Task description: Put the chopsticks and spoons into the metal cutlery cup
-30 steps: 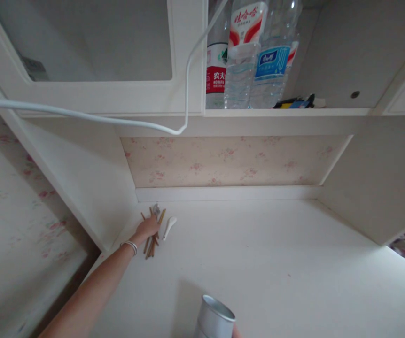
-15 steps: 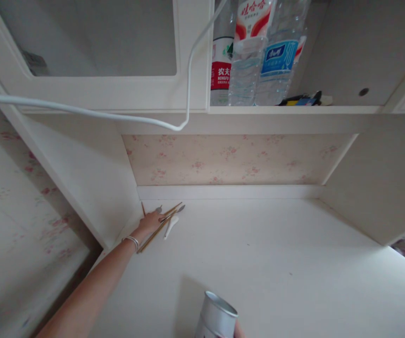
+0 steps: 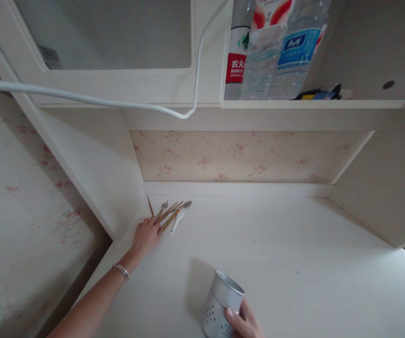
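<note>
My left hand [image 3: 148, 237], a bracelet on its wrist, reaches to the back left of the white surface. Its fingers close around the lower ends of several wooden chopsticks [image 3: 169, 218]; the exact grip is partly hidden. Among the chopsticks lie metal spoons, one with its spoon bowl [image 3: 187, 204] pointing right. Just right of them rests a white spoon [image 3: 177, 222], and one more stick [image 3: 151, 206] lies apart on the left. Low in the view, my right hand [image 3: 246, 321] grips a silver perforated utensil holder [image 3: 220, 305] by its side, tilted, its mouth facing up.
White desk surface [image 3: 276, 244] spreads below a cabinet. Water bottles [image 3: 262, 56] and small items [image 3: 324, 94] stand on the shelf overhead. A white cable [image 3: 118, 102] hangs across the front. A side panel [image 3: 97, 164] bounds the left.
My left hand has drawn back toward me along the chopsticks, now covering their lower ends. The holder and my right hand have come further up into view. The camera has shifted slightly.
</note>
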### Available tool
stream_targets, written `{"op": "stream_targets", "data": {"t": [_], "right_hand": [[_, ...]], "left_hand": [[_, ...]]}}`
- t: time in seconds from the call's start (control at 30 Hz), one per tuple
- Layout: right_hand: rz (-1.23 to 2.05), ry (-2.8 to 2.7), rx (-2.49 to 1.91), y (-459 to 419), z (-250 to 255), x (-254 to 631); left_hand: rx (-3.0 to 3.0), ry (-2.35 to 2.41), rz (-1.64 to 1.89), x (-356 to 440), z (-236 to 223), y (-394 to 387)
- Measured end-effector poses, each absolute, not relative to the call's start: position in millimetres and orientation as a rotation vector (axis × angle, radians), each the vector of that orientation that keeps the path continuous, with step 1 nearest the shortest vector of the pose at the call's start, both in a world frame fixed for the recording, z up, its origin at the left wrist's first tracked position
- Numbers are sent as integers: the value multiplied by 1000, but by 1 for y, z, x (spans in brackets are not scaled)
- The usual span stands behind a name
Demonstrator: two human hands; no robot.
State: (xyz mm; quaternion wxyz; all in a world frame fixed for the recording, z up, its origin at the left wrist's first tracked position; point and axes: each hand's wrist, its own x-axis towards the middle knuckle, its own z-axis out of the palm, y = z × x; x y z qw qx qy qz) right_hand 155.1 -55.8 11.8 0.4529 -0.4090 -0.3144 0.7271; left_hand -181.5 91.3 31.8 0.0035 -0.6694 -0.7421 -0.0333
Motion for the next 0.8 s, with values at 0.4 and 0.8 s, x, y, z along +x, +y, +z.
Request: {"op": "stream_targets", "data": {"t": [0.4,0.8], "right_hand": [[1678,-1058,-1012,-15,37,122],[1697,-929,-944,-12,-15,139]], "left_hand": [[-2040,-2416,30,-161,16,63],[-2064,-2334,-157,-129,17,92]]}}
